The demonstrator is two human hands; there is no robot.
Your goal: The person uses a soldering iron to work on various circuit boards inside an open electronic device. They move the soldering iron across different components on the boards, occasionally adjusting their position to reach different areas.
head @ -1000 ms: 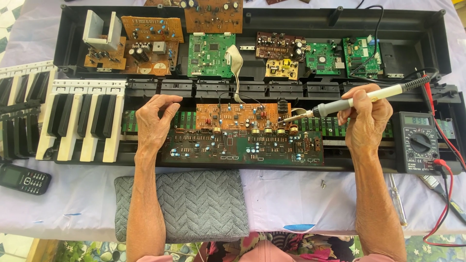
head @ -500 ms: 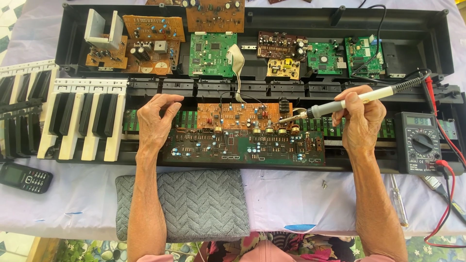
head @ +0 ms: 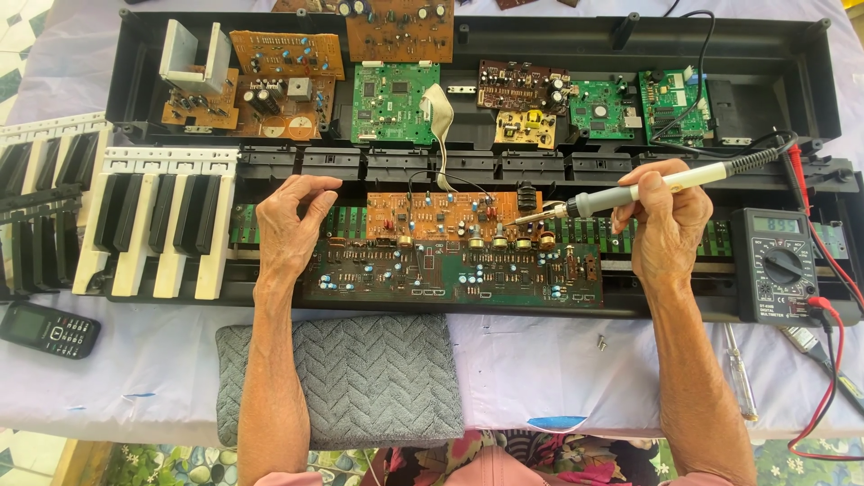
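Both hands are working over the opened keyboard chassis (head: 135,54). Right hand (head: 666,225) is pinching a soldering iron (head: 648,187) like a pen, its tip touching the right end of the orange circuit board (head: 450,216) at the chassis's middle. That board is lying flat, studded with small components, against a dark green board (head: 450,270) nearer the chassis's front edge. Left hand (head: 288,225) is resting just left of the orange board, fingers loosely curled, holding nothing. A multimeter (head: 778,265) is sitting at the chassis's right end; a grey cloth (head: 360,378) is lying before its front edge.
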